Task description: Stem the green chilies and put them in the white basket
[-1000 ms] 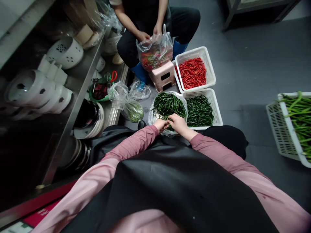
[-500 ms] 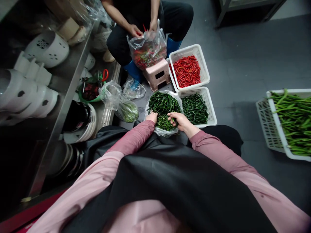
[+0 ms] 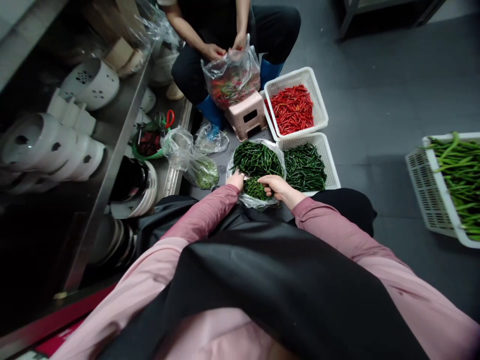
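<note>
A clear plastic bag [image 3: 229, 167] stands open between my knees, with long dark green chili peppers [image 3: 258, 159] at its far side and a heap of small green stems [image 3: 255, 189] nearer me. My left hand [image 3: 237, 180] reaches in at the bag's left edge, its fingers curled and partly hidden; what they hold cannot be made out. Over the stems on the right, my right hand [image 3: 277, 187] is closed, thumb against bent fingers, and whatever is in it is too small to name. Just right of the bag sits a white basket [image 3: 331, 161] of green chilies.
Across from me a seated person's hands [image 3: 225, 50] work in a bag of red chilies [image 3: 232, 85] on a pink stool [image 3: 243, 112]. A white basket [image 3: 318, 100] holds red chilies. Another basket [image 3: 427, 195] with long green peppers stands right. Left is a metal shelf [image 3: 123, 120] with white pots.
The view has shifted slightly, so most things sit a little further right. My right fingers have drawn in over the stems; my left hand stays at the bag's edge.
</note>
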The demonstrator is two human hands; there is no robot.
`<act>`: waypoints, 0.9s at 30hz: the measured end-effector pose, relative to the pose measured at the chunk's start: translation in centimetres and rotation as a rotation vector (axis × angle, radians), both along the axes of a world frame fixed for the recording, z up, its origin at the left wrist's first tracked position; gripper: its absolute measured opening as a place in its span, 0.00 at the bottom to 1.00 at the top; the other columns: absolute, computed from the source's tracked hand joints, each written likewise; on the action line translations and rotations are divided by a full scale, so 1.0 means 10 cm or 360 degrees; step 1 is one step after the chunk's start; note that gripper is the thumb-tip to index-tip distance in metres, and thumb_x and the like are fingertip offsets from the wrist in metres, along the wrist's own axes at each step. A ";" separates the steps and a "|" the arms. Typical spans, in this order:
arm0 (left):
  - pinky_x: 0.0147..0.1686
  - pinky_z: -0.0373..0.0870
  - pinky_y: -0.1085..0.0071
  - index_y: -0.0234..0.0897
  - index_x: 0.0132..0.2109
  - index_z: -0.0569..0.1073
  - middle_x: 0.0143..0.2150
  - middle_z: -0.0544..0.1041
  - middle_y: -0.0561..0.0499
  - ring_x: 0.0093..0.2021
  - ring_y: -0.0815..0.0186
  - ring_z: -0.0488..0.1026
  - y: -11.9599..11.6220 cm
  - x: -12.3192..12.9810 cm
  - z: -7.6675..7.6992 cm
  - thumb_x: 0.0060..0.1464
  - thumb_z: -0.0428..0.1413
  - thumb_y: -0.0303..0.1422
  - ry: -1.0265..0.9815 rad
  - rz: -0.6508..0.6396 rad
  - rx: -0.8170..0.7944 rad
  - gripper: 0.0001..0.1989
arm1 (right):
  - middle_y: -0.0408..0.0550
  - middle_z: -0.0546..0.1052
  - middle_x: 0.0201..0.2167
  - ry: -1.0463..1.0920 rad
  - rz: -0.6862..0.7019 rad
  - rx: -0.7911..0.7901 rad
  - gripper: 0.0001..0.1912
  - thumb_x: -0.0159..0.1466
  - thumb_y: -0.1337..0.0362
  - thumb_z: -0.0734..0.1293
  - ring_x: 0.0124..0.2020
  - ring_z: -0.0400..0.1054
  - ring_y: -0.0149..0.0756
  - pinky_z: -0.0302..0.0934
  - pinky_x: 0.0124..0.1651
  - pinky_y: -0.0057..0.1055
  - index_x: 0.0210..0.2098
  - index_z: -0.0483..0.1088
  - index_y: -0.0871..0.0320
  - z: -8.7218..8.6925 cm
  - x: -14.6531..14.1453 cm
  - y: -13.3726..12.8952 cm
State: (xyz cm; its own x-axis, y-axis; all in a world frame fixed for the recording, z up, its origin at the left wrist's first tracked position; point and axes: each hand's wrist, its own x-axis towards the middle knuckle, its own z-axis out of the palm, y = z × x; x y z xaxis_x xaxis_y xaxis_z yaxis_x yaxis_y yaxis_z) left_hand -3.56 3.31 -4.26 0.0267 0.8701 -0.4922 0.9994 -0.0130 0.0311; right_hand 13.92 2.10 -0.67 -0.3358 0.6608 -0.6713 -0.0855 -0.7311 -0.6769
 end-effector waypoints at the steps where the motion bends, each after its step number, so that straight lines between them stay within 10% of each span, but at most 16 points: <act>1: 0.47 0.67 0.62 0.36 0.53 0.70 0.54 0.67 0.37 0.49 0.55 0.70 0.01 0.01 -0.04 0.57 0.47 0.33 0.0025 0.0027 -0.0027 0.18 | 0.34 0.57 0.14 0.0006 -0.0003 0.0014 0.07 0.54 0.71 0.66 0.11 0.46 0.19 0.39 0.13 0.20 0.25 0.61 0.60 0.00 0.00 0.00; 12: 0.48 0.66 0.67 0.35 0.49 0.73 0.49 0.69 0.39 0.48 0.56 0.70 -0.14 -0.23 0.13 0.52 0.54 0.38 -0.0076 0.0198 0.0210 0.18 | 0.34 0.56 0.13 -0.0225 -0.0002 0.0040 0.05 0.55 0.71 0.66 0.11 0.46 0.19 0.38 0.14 0.21 0.26 0.64 0.61 -0.05 0.09 0.03; 19: 0.44 0.67 0.67 0.34 0.41 0.74 0.40 0.75 0.42 0.43 0.57 0.72 -0.33 0.18 0.22 0.52 0.53 0.41 -0.0435 -0.0091 0.0164 0.16 | 0.38 0.69 0.19 -0.0688 0.0405 0.0823 0.11 0.53 0.65 0.69 0.19 0.59 0.25 0.53 0.25 0.24 0.37 0.73 0.60 -0.16 -0.04 -0.06; 27: 0.28 0.66 0.72 0.34 0.39 0.72 0.23 0.71 0.54 0.24 0.69 0.69 -0.34 0.20 0.28 0.55 0.51 0.36 -0.1080 0.0395 -0.0119 0.10 | 0.49 0.78 0.36 -0.1367 0.0795 0.1288 0.13 0.57 0.59 0.67 0.37 0.70 0.38 0.58 0.39 0.29 0.39 0.75 0.57 -0.18 0.01 -0.07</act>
State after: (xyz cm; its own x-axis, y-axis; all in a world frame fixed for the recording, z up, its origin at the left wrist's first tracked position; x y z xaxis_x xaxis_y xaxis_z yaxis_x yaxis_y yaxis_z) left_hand -1.54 -0.05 -1.48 0.1534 0.8549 -0.4955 0.7327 0.2381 0.6376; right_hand 14.05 1.39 -2.51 -0.3254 0.9084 -0.2625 0.7612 0.0869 -0.6427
